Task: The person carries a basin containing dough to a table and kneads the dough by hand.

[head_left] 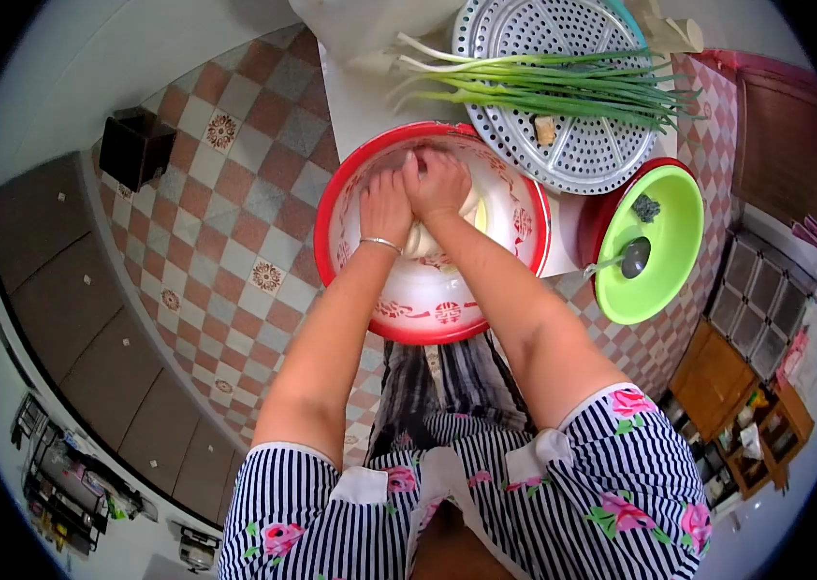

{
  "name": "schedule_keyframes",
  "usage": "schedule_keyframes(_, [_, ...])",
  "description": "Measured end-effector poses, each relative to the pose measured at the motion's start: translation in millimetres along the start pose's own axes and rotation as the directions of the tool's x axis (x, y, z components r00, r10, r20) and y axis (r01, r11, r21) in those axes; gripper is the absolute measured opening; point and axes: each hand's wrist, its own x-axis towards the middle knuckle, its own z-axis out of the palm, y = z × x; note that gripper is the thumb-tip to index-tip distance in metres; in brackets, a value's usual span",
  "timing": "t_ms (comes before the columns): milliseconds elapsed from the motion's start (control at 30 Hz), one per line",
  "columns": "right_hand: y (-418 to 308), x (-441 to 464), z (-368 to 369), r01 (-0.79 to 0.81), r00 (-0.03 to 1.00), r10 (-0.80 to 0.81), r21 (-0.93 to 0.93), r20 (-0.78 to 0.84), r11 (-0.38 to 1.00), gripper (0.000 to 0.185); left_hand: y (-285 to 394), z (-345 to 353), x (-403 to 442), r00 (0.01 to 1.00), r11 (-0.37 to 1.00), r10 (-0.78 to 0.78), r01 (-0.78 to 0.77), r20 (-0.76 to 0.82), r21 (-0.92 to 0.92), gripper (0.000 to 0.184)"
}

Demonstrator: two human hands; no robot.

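A large white enamel basin [331, 222] with a red rim and red patterns stands in front of me. Inside it, pale dough [420, 242] shows below and between my hands. My left hand [386, 205], with a bracelet at the wrist, presses down with its fingers bent over the far part of the basin. Right beside and touching it, my right hand [439, 184] leans on the same spot, its fingers curled forward. Both hands hide most of what lies under them, so the fingers' hold on the dough is partly hidden.
Green onions [544, 89] and a small tan piece [545, 130] lie on a perforated metal steamer tray [612, 159] at the upper right. A green basin [665, 280] holds a ladle [634, 258] and a scouring pad [646, 208]. A dark bin [137, 150] stands at left.
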Motion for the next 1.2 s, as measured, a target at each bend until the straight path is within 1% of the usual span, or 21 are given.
schedule_keyframes(67, [-1,4,0,-0.043,0.998,0.042,0.022,0.048,0.999,0.035,5,-5,3,0.994,0.998,-0.060,0.059,0.086,0.016,0.032])
schedule_keyframes(167, [-8,7,-12,-0.202,0.940,0.217,-0.082,0.264,0.976,0.041,9,-9,-2,0.995,0.978,-0.074,0.085,0.059,-0.190,0.046])
schedule_keyframes(200, [-3,5,-17,-0.274,0.895,0.263,-0.022,0.359,0.962,0.044,10,-8,-9,0.993,0.952,-0.087,0.107,0.081,-0.288,0.056])
schedule_keyframes(300, [3,-21,-57,-0.387,0.851,0.274,0.181,0.449,0.904,0.040,28,-56,-58,0.997,0.902,0.069,-0.044,0.045,-0.429,0.062])
schedule_keyframes(333, [-1,-42,-66,-0.273,0.895,0.245,0.024,0.372,0.962,0.037,33,-56,-77,0.997,0.905,0.059,-0.035,0.044,-0.425,0.065])
schedule_keyframes(367, [-7,-65,-75,-0.160,0.932,0.198,-0.145,0.304,0.976,0.035,37,-51,-94,0.998,0.907,0.046,-0.024,0.044,-0.421,0.068])
schedule_keyframes(433, [-11,-99,-88,-0.099,0.977,0.105,-0.040,0.185,0.994,0.027,38,-38,-117,0.994,0.943,0.105,-0.110,-0.034,-0.313,0.064])
schedule_keyframes(467, [-8,-107,-83,-0.065,0.994,0.065,-0.001,0.086,0.998,0.026,37,-30,-121,0.988,0.956,0.137,-0.149,-0.066,-0.254,0.062])
schedule_keyframes(533, [0,-119,-69,0.003,0.994,0.004,0.063,-0.108,0.998,0.025,35,-15,-121,0.990,0.978,0.108,-0.122,-0.091,-0.170,0.056])
schedule_keyframes(600, [6,-115,-57,0.064,0.988,-0.055,0.058,-0.141,0.996,0.023,38,-7,-120,0.991,0.987,0.072,-0.087,-0.113,-0.134,0.046])
schedule_keyframes(633, [9,-108,-52,0.099,0.983,-0.090,0.051,-0.158,0.994,0.022,39,-5,-113,0.996,0.991,0.039,-0.049,-0.084,-0.124,0.047])
schedule_keyframes(700, [12,-95,-44,0.132,0.982,-0.123,0.053,-0.142,0.990,0.021,38,0,-104,0.999,0.994,-0.036,0.033,-0.027,-0.101,0.047])
schedule_keyframes(800, [13,-71,-33,0.157,0.985,-0.153,0.049,-0.083,0.986,0.020,29,7,-83,0.989,0.995,-0.027,0.013,-0.144,-0.099,0.044])
schedule_keyframes(833, [12,-63,-31,0.159,0.986,-0.156,0.046,-0.059,0.986,0.020,28,7,-76,0.993,0.993,-0.045,0.032,-0.113,-0.110,0.043])
schedule_keyframes(867, [11,-55,-29,0.132,0.991,-0.133,0.068,0.015,0.989,0.019,25,6,-69,0.995,0.992,-0.059,0.049,-0.084,-0.119,0.043])
schedule_keyframes(900, [11,-47,-27,0.133,0.991,-0.134,0.067,0.017,0.989,0.019,23,6,-61,0.996,0.990,-0.070,0.063,-0.056,-0.128,0.042])
schedule_keyframes(933, [10,-36,-23,0.139,0.990,-0.140,0.067,0.015,0.988,0.019,22,7,-54,0.992,0.995,-0.053,0.044,-0.114,-0.084,0.040])
schedule_keyframes(1000, [6,-21,-16,0.162,0.987,-0.162,0.067,-0.004,0.984,0.022,18,8,-41,0.985,0.995,-0.062,0.048,-0.160,-0.090,0.042])
schedule_keyframes(1033, [6,-14,-13,0.156,0.987,-0.158,0.065,0.020,0.986,0.024,17,10,-36,0.980,0.994,-0.068,0.051,-0.184,-0.094,0.043])
schedule_keyframes(1100, [4,-5,-11,0.141,0.987,-0.145,0.061,0.072,0.988,0.028,19,6,-30,0.982,0.989,-0.117,0.102,-0.145,-0.105,0.047])
schedule_keyframes(1200, [7,5,-5,0.081,0.989,-0.097,0.143,0.110,0.986,0.035,22,-3,-21,0.982,0.980,-0.170,0.159,-0.086,-0.121,0.055])
